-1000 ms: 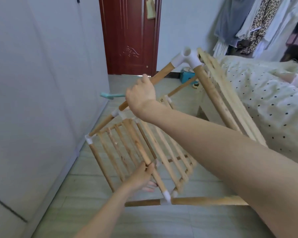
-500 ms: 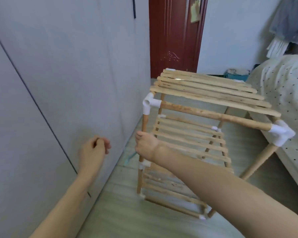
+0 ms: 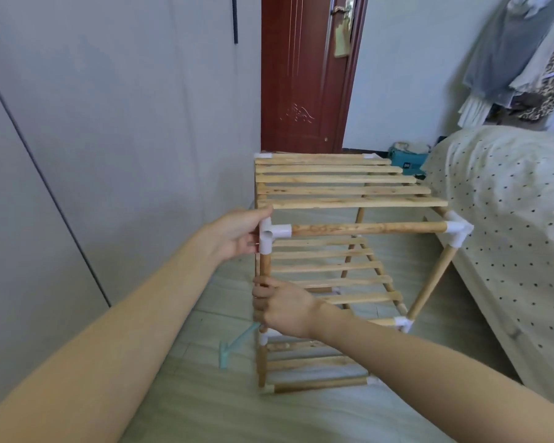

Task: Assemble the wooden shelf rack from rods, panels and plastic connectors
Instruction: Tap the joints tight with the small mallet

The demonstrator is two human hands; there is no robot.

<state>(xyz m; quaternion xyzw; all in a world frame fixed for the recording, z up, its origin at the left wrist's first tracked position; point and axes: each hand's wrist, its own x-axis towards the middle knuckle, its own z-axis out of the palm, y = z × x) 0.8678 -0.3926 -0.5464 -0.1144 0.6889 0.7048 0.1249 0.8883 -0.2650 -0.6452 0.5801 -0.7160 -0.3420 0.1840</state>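
The wooden shelf rack (image 3: pixel 359 227) stands upright on the floor with three slatted tiers joined by white plastic connectors. My left hand (image 3: pixel 237 235) holds the white corner connector (image 3: pixel 267 235) at the near left top. My right hand (image 3: pixel 280 306) grips the near left upright rod (image 3: pixel 264 266) below it, just above the middle connector. The top slatted panel (image 3: pixel 339 180) lies level. The near right upright (image 3: pixel 432 279) slants inward toward its lower connector (image 3: pixel 403 323).
A light blue plastic mallet (image 3: pixel 234 345) lies on the floor left of the rack. Grey wardrobe doors (image 3: pixel 109 139) run along the left. A bed with dotted bedding (image 3: pixel 506 212) stands close on the right. A red door (image 3: pixel 304 75) is behind.
The rack went from tilted in the air to standing upright on the floor. My left hand came from beside the wardrobe onto the top corner connector. My right hand stayed on the upright.
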